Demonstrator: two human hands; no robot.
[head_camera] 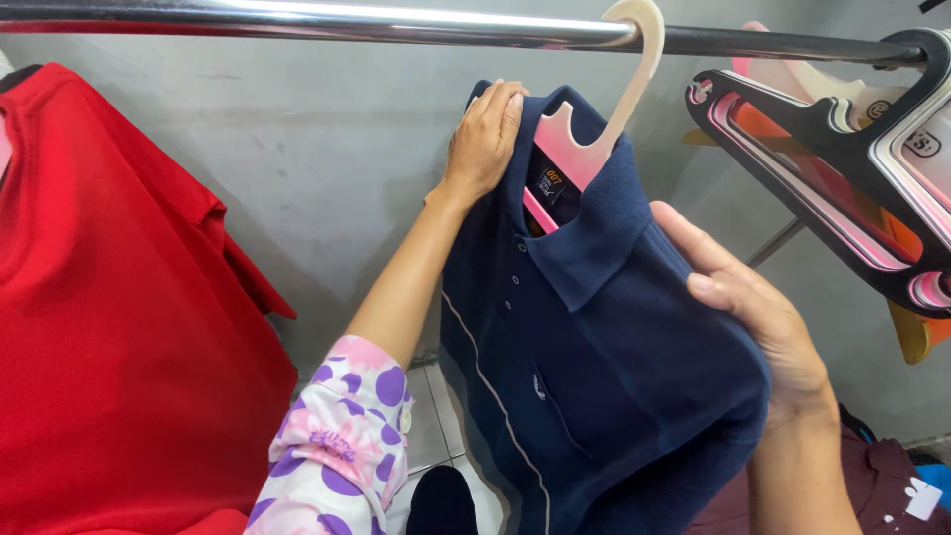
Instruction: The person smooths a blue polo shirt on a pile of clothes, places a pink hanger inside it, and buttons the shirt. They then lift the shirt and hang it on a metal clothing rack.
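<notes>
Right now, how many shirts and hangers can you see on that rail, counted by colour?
Navy polo shirt: 1
Red shirt: 1
Pink hanger carrying the navy shirt: 1
Empty hangers bunched at the right, black and pink: count unclear
Total that can be counted: 4

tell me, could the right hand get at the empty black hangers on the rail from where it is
Probably yes. The right hand rests on the navy polo shirt at its shoulder, and the black hangers hang just above and beside it on the rail, with nothing between. It would have to let go of the shirt.
</notes>
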